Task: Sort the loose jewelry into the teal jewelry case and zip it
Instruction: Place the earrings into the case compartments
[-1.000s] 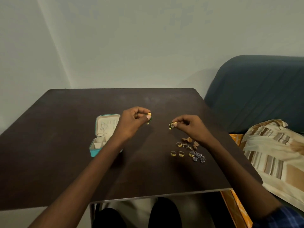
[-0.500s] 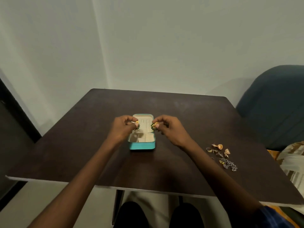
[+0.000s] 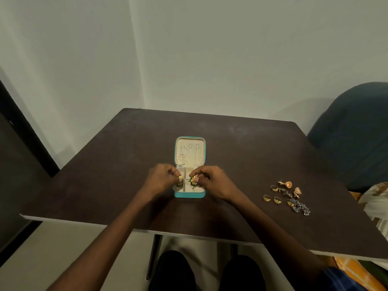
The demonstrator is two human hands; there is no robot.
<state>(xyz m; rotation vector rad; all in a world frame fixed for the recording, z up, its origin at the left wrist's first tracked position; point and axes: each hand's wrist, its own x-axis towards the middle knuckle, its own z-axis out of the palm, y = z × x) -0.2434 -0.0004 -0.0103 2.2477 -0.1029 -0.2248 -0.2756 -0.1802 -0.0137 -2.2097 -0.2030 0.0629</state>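
While both hands hovered over the open teal jewelry case (image 3: 190, 194), each pinched a green-and-gold earring.

The left hand (image 3: 161, 180) held one earring (image 3: 180, 183) over the cream-lined tray's left side, the right hand (image 3: 212, 181) the other (image 3: 192, 181) beside it. Loose gold rings and silver pieces (image 3: 287, 197) lay well apart on the dark brown table (image 3: 105, 185).

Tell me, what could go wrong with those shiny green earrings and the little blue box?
1. Each of the hands, left and right, pinches a small green earring by the fingertips over the teal case; one could slip and land in the wrong compartment or on the table.
2. The loose jewelry pile lies near the table's right side; a sweeping arm might knock pieces off.
3. The silver piece looks tangled with others, so lifting it may drag rings along.
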